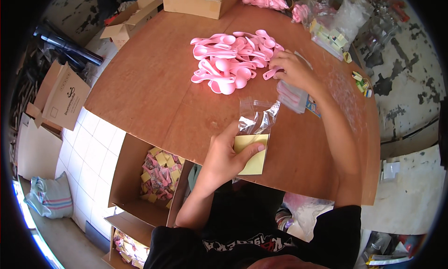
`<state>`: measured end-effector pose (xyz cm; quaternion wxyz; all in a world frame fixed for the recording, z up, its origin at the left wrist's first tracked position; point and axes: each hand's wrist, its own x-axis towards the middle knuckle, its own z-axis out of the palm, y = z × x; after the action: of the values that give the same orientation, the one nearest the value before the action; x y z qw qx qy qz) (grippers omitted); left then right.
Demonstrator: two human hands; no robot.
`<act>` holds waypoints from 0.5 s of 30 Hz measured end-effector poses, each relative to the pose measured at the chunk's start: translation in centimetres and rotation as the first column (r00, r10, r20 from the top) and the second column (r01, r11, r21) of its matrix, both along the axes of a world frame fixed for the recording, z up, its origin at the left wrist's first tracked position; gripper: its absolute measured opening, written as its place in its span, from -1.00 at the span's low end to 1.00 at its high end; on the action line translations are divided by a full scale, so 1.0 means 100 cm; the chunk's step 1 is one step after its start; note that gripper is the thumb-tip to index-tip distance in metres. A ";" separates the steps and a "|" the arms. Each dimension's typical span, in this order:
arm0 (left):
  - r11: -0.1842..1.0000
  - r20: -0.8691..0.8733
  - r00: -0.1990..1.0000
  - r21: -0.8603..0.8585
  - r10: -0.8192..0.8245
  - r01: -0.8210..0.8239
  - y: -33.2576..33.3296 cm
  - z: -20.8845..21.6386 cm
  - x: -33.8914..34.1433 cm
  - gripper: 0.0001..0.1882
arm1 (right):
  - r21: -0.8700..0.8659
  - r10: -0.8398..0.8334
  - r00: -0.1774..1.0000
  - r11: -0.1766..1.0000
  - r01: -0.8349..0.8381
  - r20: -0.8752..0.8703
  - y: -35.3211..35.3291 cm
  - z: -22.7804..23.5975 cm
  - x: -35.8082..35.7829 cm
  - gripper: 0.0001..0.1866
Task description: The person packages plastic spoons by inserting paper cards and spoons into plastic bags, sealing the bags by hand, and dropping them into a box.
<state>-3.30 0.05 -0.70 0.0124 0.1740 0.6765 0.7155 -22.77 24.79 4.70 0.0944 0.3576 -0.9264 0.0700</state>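
The left hand (220, 156) pinches a yellow card (252, 165) and shiny clear bag (259, 117); by the pile (228, 54), the right hand (293, 69) touches a pink spoon (269, 75), gripping or not, I can't tell.

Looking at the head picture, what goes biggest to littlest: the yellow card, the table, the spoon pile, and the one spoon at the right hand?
1. Table
2. Spoon pile
3. Yellow card
4. Spoon at the right hand; partly hidden, so its full size doesn't show.
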 end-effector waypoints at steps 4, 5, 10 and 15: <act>1.000 0.032 0.999 -0.009 0.002 -0.002 0.001 0.001 -0.001 -0.59 | -0.305 -0.027 0.992 0.950 0.063 0.120 -0.001 0.015 0.030 -0.79; 1.000 0.025 1.000 -0.013 0.019 -0.019 0.001 0.003 -0.001 -0.60 | -0.300 -0.020 0.992 0.952 0.057 0.124 -0.004 0.019 0.044 -0.79; 0.998 -0.098 0.994 -0.033 0.048 -0.052 0.016 0.017 0.003 -0.65 | -0.917 0.009 0.998 0.395 0.058 0.067 -0.017 0.052 0.136 -0.41; 0.995 -0.054 0.998 -0.096 -0.041 0.036 0.027 0.021 0.014 -0.60 | -0.909 0.000 0.985 0.386 0.158 0.171 -0.033 0.064 0.180 -0.37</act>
<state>-1.94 2.76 1.43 0.0155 0.2063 0.7062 0.6771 -4.78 21.53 11.12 0.2128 0.1955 -0.7535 0.5905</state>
